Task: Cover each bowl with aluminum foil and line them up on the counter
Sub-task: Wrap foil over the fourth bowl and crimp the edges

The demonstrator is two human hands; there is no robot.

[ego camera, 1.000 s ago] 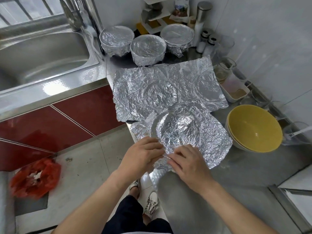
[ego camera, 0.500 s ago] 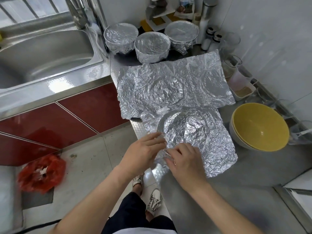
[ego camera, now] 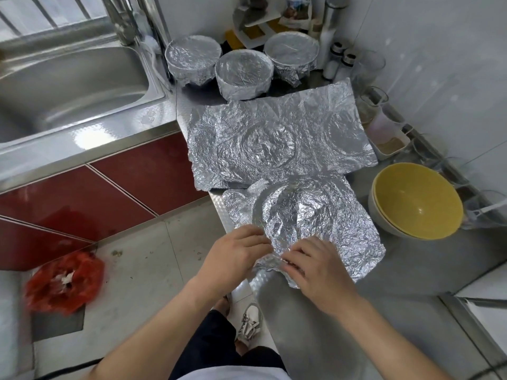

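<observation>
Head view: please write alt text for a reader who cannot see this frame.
Both hands, left hand and right hand, pinch the near edge of a crumpled foil sheet on a steel counter. A larger foil sheet lies behind, three foil-covered bowls stand beyond it, and stacked yellow bowls wait uncovered at right.

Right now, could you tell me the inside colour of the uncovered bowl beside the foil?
Yellow inside; the uncovered bowl shows best in the head view.

White tiled wall (ego camera: 439, 64), steel sink (ego camera: 68, 86), red cabinet fronts (ego camera: 131, 174), grey tiled floor (ego camera: 142, 270), barred window (ego camera: 41, 15)
</observation>
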